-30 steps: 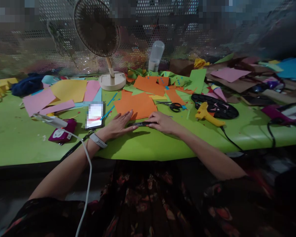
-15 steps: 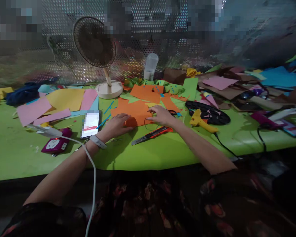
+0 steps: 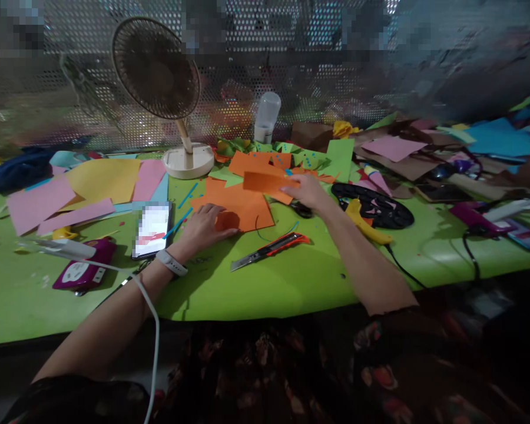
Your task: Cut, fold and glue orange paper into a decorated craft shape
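My left hand (image 3: 206, 228), with a pale band on the wrist, lies fingers apart on the left part of an orange sheet (image 3: 251, 212) on the green table. Between thumb and fingers, my right hand (image 3: 307, 191) grips a smaller orange paper piece (image 3: 265, 184), raised behind the sheet. Dark-handled scissors (image 3: 301, 209) lie partly under that hand. An orange and black cutter (image 3: 269, 250) rests in front of the sheet, blade toward the left. Thin blue strips (image 3: 188, 195) lie left of the sheet.
A fan (image 3: 188, 162) stands at the back left. A lit phone (image 3: 151, 229) and purple box (image 3: 86, 265) with a white cable sit left. The yellow glue gun (image 3: 366, 227) and black tray (image 3: 395, 212) are right, beside piled paper.
My right hand has moved up and right and now holds an orange piece lifted off the table. My left hand stays on the sheet. The view has shifted slightly.
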A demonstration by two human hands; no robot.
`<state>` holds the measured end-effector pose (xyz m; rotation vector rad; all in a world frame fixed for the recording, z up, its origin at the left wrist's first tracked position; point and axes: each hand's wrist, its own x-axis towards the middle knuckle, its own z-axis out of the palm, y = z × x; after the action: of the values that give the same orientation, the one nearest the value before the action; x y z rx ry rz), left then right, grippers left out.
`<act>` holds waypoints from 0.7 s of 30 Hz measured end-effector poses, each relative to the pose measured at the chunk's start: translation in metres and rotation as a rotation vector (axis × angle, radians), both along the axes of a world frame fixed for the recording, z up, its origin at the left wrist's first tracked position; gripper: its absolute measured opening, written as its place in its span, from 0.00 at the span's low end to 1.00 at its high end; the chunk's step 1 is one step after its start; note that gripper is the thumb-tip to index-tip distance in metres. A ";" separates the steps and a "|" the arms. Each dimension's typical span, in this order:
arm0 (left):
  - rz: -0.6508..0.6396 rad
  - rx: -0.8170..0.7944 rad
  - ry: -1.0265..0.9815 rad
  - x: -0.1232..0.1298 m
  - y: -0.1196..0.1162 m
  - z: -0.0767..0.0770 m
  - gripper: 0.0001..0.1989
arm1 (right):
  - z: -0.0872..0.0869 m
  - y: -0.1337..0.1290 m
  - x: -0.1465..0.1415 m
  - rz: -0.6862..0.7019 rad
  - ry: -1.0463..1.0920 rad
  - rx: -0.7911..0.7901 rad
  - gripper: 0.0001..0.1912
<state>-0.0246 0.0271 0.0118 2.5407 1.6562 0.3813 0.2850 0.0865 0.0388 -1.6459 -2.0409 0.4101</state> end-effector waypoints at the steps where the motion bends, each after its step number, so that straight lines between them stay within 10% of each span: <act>1: 0.007 -0.002 0.001 0.002 0.000 0.001 0.36 | 0.000 0.003 0.009 -0.098 -0.018 0.013 0.12; 5: -0.019 -0.003 -0.003 0.007 0.001 0.002 0.29 | -0.007 0.005 0.017 -0.271 -0.166 0.207 0.22; 12: -0.092 0.005 -0.058 0.002 0.007 -0.010 0.17 | -0.009 0.009 -0.045 0.495 -0.348 0.051 0.37; 21: -0.112 0.068 -0.130 -0.008 0.012 -0.017 0.22 | -0.002 0.037 -0.062 0.534 -0.478 -0.046 0.23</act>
<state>-0.0327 0.0391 -0.0047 2.5807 1.4734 0.5881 0.2231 0.1237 0.0373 -1.2862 -2.8581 0.2503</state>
